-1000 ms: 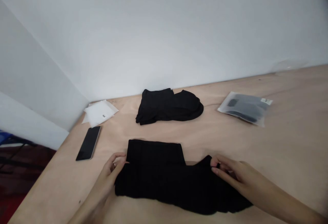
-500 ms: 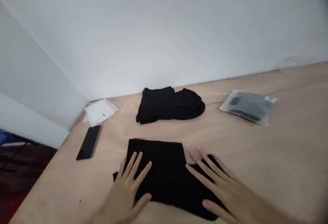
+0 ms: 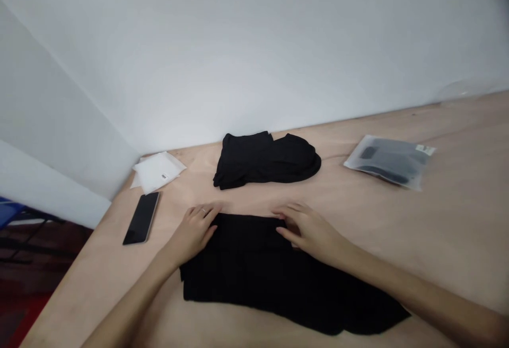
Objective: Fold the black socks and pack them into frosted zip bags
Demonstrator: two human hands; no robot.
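A black garment (image 3: pixel 254 273) lies flat on the table, its straight top band facing the wall and a longer part running down to the right. My left hand (image 3: pixel 194 231) is at the garment's upper left corner, thumb on the cloth and fingers bent over the edge. At the upper right corner is my right hand (image 3: pixel 310 231), its thumb apart from the curled fingers, which are slightly blurred. Both hands look open, with no cloth visibly pinched. Farther back sits a folded black garment (image 3: pixel 266 159).
A phone (image 3: pixel 142 218) lies at the left, in front of white packets (image 3: pixel 159 172). On the right is a frosted zip bag (image 3: pixel 389 162) with dark contents. The wooden table (image 3: pixel 449 205) meets a white wall (image 3: pixel 254 56) behind.
Both hands have moved from lying spread on the garment up to its two top corners, fingers now curled. More of the garment's lower right part shows. The view has shifted slightly.
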